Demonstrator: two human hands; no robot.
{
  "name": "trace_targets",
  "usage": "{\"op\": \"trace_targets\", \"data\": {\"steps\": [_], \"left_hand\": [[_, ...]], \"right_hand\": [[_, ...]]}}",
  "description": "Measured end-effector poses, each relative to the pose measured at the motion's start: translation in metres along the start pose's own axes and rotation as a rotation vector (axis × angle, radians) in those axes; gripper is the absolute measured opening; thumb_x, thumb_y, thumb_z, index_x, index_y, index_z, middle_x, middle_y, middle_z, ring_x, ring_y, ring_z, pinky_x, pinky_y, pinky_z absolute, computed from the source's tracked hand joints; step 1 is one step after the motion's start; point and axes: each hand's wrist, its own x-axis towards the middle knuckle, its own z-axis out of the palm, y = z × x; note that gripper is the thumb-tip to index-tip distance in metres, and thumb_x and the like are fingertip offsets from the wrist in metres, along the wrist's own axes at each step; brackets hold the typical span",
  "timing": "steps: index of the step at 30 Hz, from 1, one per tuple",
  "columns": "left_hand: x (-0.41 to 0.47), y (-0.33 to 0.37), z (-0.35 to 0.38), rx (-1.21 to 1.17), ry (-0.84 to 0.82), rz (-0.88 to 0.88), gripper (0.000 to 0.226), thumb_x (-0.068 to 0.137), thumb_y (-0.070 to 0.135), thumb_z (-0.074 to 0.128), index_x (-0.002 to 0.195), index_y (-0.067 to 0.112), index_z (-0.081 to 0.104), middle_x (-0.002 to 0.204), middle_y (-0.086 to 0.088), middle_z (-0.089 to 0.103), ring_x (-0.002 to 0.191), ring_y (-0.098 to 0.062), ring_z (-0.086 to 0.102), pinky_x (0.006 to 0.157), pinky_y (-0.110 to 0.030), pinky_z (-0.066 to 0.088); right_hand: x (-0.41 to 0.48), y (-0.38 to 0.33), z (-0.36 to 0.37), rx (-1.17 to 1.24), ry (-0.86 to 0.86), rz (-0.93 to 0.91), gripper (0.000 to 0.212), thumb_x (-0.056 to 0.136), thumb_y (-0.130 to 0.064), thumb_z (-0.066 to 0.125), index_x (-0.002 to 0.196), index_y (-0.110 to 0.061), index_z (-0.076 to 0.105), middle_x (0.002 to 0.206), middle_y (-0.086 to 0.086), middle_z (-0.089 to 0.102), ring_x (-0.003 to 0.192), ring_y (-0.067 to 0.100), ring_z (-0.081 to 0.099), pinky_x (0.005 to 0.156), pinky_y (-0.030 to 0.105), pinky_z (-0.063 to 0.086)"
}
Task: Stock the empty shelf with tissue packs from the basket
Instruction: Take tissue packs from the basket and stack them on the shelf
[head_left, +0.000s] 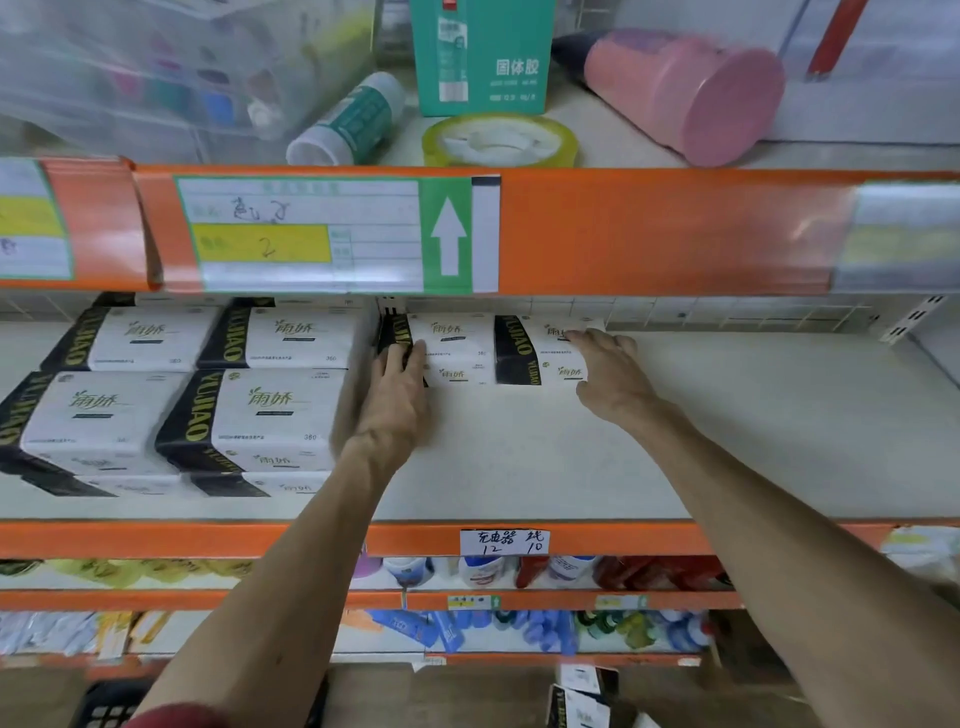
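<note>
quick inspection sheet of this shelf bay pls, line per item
surface: pale shelf board with an orange front rail
job's things: tissue packs stacked at left; at the back, left pack and right pack side by side
clutter: nothing seen on this board
grippers: left hand presses flat on the left pack; right hand rests on the right pack, fingers straight
cables: nothing seen
surroundings: upper shelf holds tape roll, pink container, green box; bottles below
</note>
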Motion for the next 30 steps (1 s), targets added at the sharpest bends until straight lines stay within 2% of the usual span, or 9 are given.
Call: {"op": "trace_targets", "data": {"steps": [6, 8, 10, 13, 15, 17, 24, 26, 30], "left_hand": [[-0.005, -0.001, -0.023, -0.317, -0.085, 0.005, 0.080, 0.080, -0.004, 0.057, 0.148, 0.013, 0.017, 0.137, -0.009, 0.026, 0.125, -0.032, 0.034, 0.106, -0.031, 0.031], [-0.022, 0.004, -0.035, -0.405, -0.047, 0.036, 0.087, 0.080, 0.001, 0.061, 0.150, 0.010, 0.011, 0.147, -0.012, 0.020, 0.139, -0.033, 0.021, 0.118, -0.034, 0.020], [-0.052, 0.015, -0.041, -0.453, 0.114, 0.116, 0.086, 0.079, 0.003, 0.060, 0.151, 0.009, 0.014, 0.152, -0.012, 0.018, 0.143, -0.030, 0.016, 0.120, -0.038, 0.017], [-0.111, 0.032, -0.041, -0.538, 0.233, 0.246, 0.065, 0.079, 0.002, 0.058, 0.140, 0.011, 0.038, 0.146, -0.009, 0.032, 0.135, -0.023, 0.030, 0.113, -0.033, 0.033], [-0.143, 0.037, -0.034, -0.560, 0.184, 0.284, 0.050, 0.083, 0.008, 0.056, 0.132, 0.012, 0.048, 0.137, -0.003, 0.042, 0.126, -0.019, 0.039, 0.099, -0.032, 0.045], [-0.163, 0.030, -0.023, -0.547, 0.140, 0.282, 0.043, 0.083, 0.009, 0.053, 0.125, 0.013, 0.053, 0.128, -0.001, 0.049, 0.119, -0.019, 0.047, 0.093, -0.034, 0.047], [-0.235, -0.055, -0.015, -0.536, 0.186, 0.204, 0.026, 0.083, 0.013, 0.048, 0.103, 0.018, 0.063, 0.102, 0.002, 0.060, 0.095, -0.016, 0.052, 0.079, -0.029, 0.043], [-0.274, -0.087, 0.003, -0.597, 0.168, 0.056, 0.029, 0.083, 0.019, 0.040, 0.101, 0.019, 0.062, 0.100, 0.004, 0.059, 0.093, -0.013, 0.051, 0.077, -0.028, 0.042], [-0.357, -0.167, 0.059, -0.592, -0.131, -0.261, 0.030, 0.077, 0.017, 0.046, 0.105, 0.019, 0.059, 0.107, 0.001, 0.058, 0.101, -0.019, 0.054, 0.087, -0.031, 0.044]], "right_hand": [[-0.001, -0.002, -0.008, -0.004, -0.068, -0.014, 0.082, 0.080, 0.011, 0.046, 0.149, -0.029, 0.027, 0.150, -0.006, 0.031, 0.135, 0.029, 0.020, 0.102, 0.040, 0.040], [-0.014, -0.008, -0.010, 0.029, 0.057, 0.013, 0.078, 0.080, 0.010, 0.048, 0.147, -0.027, 0.030, 0.151, -0.003, 0.032, 0.135, 0.028, 0.023, 0.104, 0.041, 0.040], [-0.042, -0.017, -0.005, 0.108, 0.300, 0.034, 0.066, 0.083, 0.005, 0.052, 0.143, -0.019, 0.036, 0.146, 0.002, 0.039, 0.133, 0.028, 0.028, 0.105, 0.038, 0.037], [-0.092, -0.031, 0.019, 0.146, 0.417, -0.089, 0.054, 0.086, -0.004, 0.056, 0.138, -0.010, 0.043, 0.138, 0.009, 0.046, 0.128, 0.027, 0.035, 0.109, 0.038, 0.035], [-0.122, -0.038, 0.040, 0.120, 0.390, -0.169, 0.054, 0.084, -0.006, 0.058, 0.136, -0.009, 0.045, 0.134, 0.009, 0.048, 0.124, 0.026, 0.038, 0.108, 0.040, 0.037], [-0.143, -0.048, 0.055, 0.108, 0.363, -0.216, 0.052, 0.084, -0.007, 0.058, 0.135, -0.010, 0.046, 0.131, 0.009, 0.050, 0.122, 0.025, 0.041, 0.105, 0.042, 0.040], [-0.206, -0.112, 0.080, 0.270, 0.336, -0.337, 0.039, 0.089, -0.010, 0.056, 0.127, -0.010, 0.052, 0.124, 0.007, 0.052, 0.117, 0.022, 0.045, 0.101, 0.038, 0.042], [-0.230, -0.131, 0.098, 0.337, 0.352, -0.368, 0.033, 0.090, -0.014, 0.052, 0.123, -0.010, 0.054, 0.120, 0.006, 0.054, 0.112, 0.021, 0.046, 0.097, 0.034, 0.040], [-0.284, -0.181, 0.162, 0.415, 0.189, -0.321, 0.035, 0.091, -0.028, 0.039, 0.118, -0.011, 0.055, 0.113, 0.006, 0.057, 0.104, 0.022, 0.051, 0.090, 0.038, 0.046]]}}
